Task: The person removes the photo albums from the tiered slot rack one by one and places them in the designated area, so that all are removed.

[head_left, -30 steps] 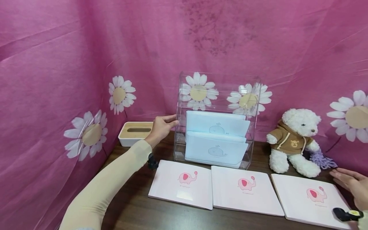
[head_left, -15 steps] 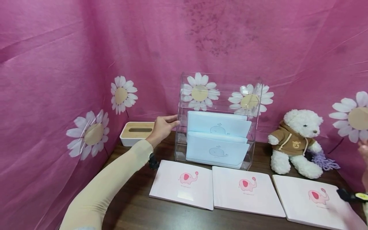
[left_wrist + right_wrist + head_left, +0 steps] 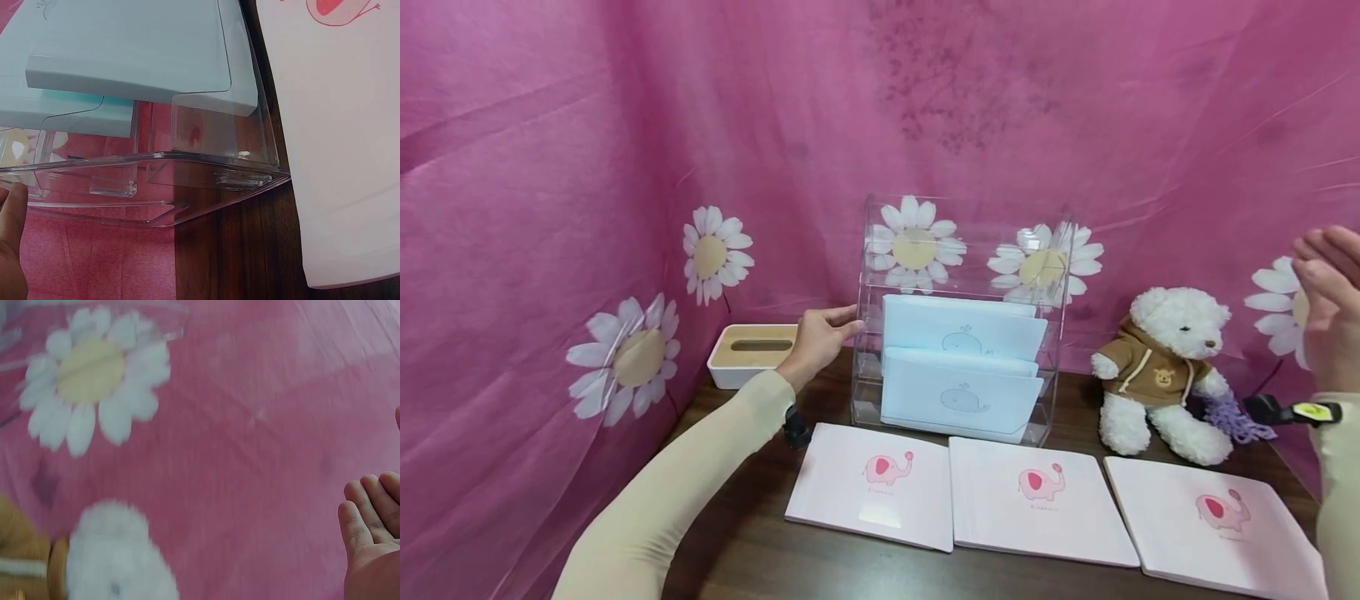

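Observation:
A clear stepped display rack (image 3: 865, 287) stands on the table, with light-blue whale-print booklets (image 3: 962, 400) in its lower tiers. My left hand (image 3: 816, 342) grips the rack's left side, its thumb on the side wall; the other fingertips are partly hidden. In the left wrist view, a fingertip (image 3: 14, 209) shows by the clear wall. My right hand (image 3: 1330, 292) is raised at the far right, fingers straight, holding nothing. The right wrist view shows its fingers (image 3: 356, 528) extended together. Three pink elephant-print booklets (image 3: 880, 479) lie in a row before the rack.
A white tissue box (image 3: 752, 354) with a wooden lid sits behind my left forearm. Right of the rack, a white teddy bear (image 3: 1165, 375) in a brown hoodie sits beside purple yarn-like material (image 3: 1240, 418). A pink daisy-print curtain (image 3: 775, 125) hangs behind and at the left.
My right hand has risen from beside the rightmost pink booklet to above the teddy bear's level. My left hand stays at the rack; the booklets have not moved.

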A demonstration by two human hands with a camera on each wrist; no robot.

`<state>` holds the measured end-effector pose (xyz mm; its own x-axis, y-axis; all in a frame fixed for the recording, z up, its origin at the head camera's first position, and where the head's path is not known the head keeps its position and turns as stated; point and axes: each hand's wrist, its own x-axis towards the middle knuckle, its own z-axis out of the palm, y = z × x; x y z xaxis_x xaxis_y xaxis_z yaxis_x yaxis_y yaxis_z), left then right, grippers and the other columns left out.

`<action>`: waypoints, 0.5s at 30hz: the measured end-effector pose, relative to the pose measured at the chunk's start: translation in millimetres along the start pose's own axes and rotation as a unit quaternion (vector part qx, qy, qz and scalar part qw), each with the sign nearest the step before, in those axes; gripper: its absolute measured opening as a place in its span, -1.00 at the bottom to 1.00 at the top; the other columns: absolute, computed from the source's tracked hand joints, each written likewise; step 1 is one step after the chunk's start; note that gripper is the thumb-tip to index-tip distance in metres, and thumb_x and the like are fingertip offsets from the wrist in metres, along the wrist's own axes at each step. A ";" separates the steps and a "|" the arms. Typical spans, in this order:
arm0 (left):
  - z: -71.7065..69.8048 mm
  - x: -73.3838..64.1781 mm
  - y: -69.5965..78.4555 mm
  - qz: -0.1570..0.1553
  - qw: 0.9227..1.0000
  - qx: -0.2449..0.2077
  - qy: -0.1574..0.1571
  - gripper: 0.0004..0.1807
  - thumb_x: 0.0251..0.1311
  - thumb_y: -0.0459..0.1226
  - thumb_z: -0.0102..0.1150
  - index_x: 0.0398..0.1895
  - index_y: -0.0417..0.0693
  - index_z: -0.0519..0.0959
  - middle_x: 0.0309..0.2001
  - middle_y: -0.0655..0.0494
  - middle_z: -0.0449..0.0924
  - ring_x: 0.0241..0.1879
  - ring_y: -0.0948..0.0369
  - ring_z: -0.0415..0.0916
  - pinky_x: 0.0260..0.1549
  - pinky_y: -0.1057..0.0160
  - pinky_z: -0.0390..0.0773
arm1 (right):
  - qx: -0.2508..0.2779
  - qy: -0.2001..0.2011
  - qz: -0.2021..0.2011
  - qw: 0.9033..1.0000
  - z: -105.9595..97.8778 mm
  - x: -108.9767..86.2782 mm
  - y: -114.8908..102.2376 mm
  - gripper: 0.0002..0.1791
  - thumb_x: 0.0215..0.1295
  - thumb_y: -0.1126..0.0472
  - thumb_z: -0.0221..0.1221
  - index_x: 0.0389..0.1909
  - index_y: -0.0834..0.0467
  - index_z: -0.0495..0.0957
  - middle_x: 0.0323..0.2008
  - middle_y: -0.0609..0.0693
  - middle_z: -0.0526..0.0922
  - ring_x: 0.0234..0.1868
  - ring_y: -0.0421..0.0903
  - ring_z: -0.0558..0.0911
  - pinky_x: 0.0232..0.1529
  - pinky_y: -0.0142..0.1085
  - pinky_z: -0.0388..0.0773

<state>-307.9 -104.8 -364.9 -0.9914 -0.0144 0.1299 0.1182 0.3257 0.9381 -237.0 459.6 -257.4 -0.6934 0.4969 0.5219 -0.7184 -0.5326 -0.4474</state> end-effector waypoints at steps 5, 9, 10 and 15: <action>-0.9 -0.3 -1.6 0.011 1.000 0.004 0.010 -0.56 0.22 -0.17 0.43 0.18 0.06 0.67 0.20 0.05 0.68 0.26 0.21 0.56 -0.03 0.33 0.64 | 0.032 -0.046 0.028 0.998 43.7 -1.0 14.6 -0.48 0.12 0.80 0.05 0.16 0.59 0.44 -0.07 0.41 0.72 -0.07 0.21 0.75 -0.01 -0.22 0.74; -0.2 -0.2 -2.6 0.012 1.000 0.002 0.011 -0.56 0.22 -0.19 0.42 0.18 0.05 0.67 0.17 0.05 0.69 0.25 0.21 0.57 0.06 0.26 0.66 | 0.034 -0.081 0.038 0.995 69.4 -1.4 33.3 -0.48 0.07 0.84 0.04 0.12 0.64 0.45 -0.10 0.45 0.72 -0.08 0.24 0.76 0.02 -0.15 0.71; 0.2 0.0 -2.6 0.014 1.000 0.000 0.010 -0.57 0.23 -0.20 0.42 0.18 0.03 0.67 0.16 0.04 0.69 0.25 0.20 0.57 0.09 0.24 0.66 | 0.036 -0.095 0.043 0.994 73.8 -2.0 38.4 -0.49 0.07 0.85 0.03 0.12 0.65 0.45 -0.09 0.46 0.71 -0.07 0.25 0.75 0.05 -0.14 0.69; 1.4 0.0 -2.1 0.019 1.000 0.004 0.013 -0.57 0.22 -0.20 0.42 0.18 0.03 0.67 0.15 0.03 0.70 0.25 0.20 0.57 0.12 0.18 0.66 | 0.025 -0.167 0.077 0.983 88.4 -7.8 60.5 -0.48 0.12 0.84 -0.04 0.15 0.64 0.45 -0.03 0.45 0.70 0.01 0.22 0.75 0.14 -0.16 0.63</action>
<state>-308.3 -104.2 -367.3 -0.9844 -0.0274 0.1739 0.1549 0.3345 0.9296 -270.2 363.0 -224.3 -0.7304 0.1600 0.6640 -0.5973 -0.6212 -0.5074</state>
